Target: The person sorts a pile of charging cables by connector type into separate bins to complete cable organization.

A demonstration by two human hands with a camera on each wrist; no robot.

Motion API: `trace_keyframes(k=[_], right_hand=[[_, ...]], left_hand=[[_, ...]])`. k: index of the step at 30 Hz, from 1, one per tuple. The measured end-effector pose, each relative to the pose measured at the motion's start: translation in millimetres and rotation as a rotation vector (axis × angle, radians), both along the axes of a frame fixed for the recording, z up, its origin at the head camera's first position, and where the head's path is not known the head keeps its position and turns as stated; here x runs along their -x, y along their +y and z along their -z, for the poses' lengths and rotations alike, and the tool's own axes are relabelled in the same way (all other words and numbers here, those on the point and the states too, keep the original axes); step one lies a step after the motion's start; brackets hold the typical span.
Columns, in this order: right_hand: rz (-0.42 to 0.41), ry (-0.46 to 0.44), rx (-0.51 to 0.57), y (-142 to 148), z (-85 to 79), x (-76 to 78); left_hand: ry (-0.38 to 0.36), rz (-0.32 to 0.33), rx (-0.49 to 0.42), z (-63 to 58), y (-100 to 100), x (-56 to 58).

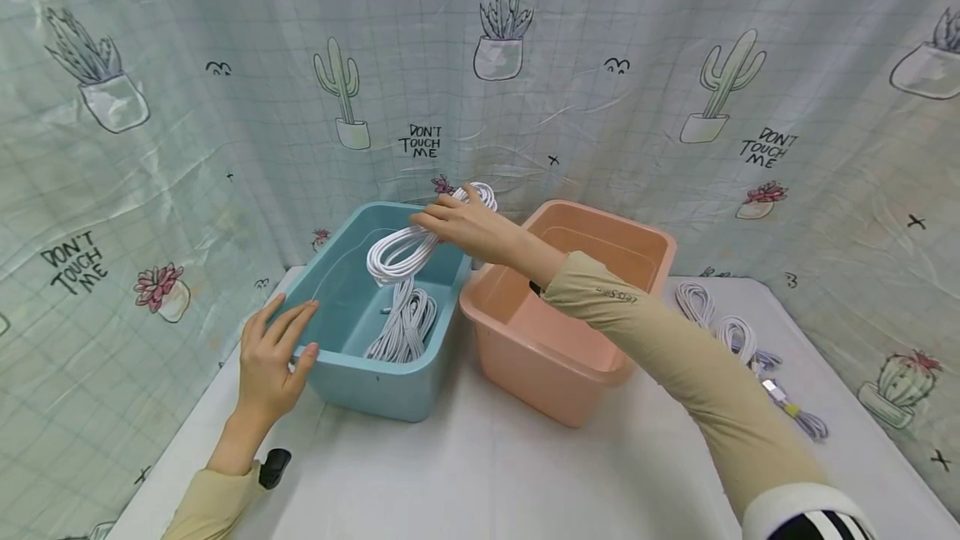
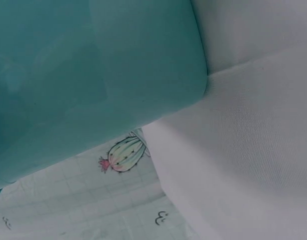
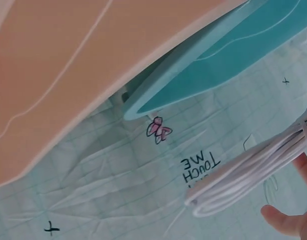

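Observation:
My right hand (image 1: pixel 476 227) holds a coiled white cable (image 1: pixel 401 255) by its middle, above the blue bin (image 1: pixel 356 367). One loop hangs over the bin and the other sticks out behind the hand. The right wrist view shows the bundled cable (image 3: pixel 248 172) tied near the fingers at the right edge. Another bundle of white cable (image 1: pixel 405 330) lies on the bin's floor, below the held coil. My left hand (image 1: pixel 270 361) is at the bin's near-left rim, its fingers spread and the thumb extended along the outside. That hand is outside the left wrist view.
An orange bin (image 1: pixel 525 369) stands just right of the blue one, under my right forearm. Coiled white cables (image 1: pixel 696 304) and a greyish cable with a yellow band (image 1: pixel 810 423) lie along the white table's (image 1: pixel 480 482) right side. A printed curtain (image 1: pixel 450 40) hangs behind.

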State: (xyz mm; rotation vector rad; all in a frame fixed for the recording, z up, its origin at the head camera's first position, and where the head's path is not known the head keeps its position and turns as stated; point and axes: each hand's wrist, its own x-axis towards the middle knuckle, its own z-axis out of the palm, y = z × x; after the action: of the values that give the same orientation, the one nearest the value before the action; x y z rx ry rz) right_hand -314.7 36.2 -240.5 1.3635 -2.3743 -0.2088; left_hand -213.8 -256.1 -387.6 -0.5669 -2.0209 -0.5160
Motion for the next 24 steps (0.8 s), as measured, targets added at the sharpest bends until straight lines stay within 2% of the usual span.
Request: trace_keyframes(k=[3,10,14,18,24], right_hand=[[-0.022,0.027,-0.018,-10.5,1.6,1.5],[-0.046,0.193,-0.121,-28.8,6.0,6.1],[-0.064,0.241,-0.131,-35.5,6.7,8.8],[-0.063,0.262,-0.158,-40.1,7.7,10.8],[-0.022,0.232,-0.229,-39.7,8.3,9.7]], left_hand=[[-0.004,-0.004,-0.003,-0.1,-0.3,0.2],[-0.009,-0.012,-0.006,-0.3,-0.1,-0.4],[-0.013,-0.017,-0.009,-0.9,0.8,-1.1],[-0.012,-0.015,-0.007,-1.0,1.0,-1.5],[0.008,0.002,-0.006,-0.6,0.6,-2.1]])
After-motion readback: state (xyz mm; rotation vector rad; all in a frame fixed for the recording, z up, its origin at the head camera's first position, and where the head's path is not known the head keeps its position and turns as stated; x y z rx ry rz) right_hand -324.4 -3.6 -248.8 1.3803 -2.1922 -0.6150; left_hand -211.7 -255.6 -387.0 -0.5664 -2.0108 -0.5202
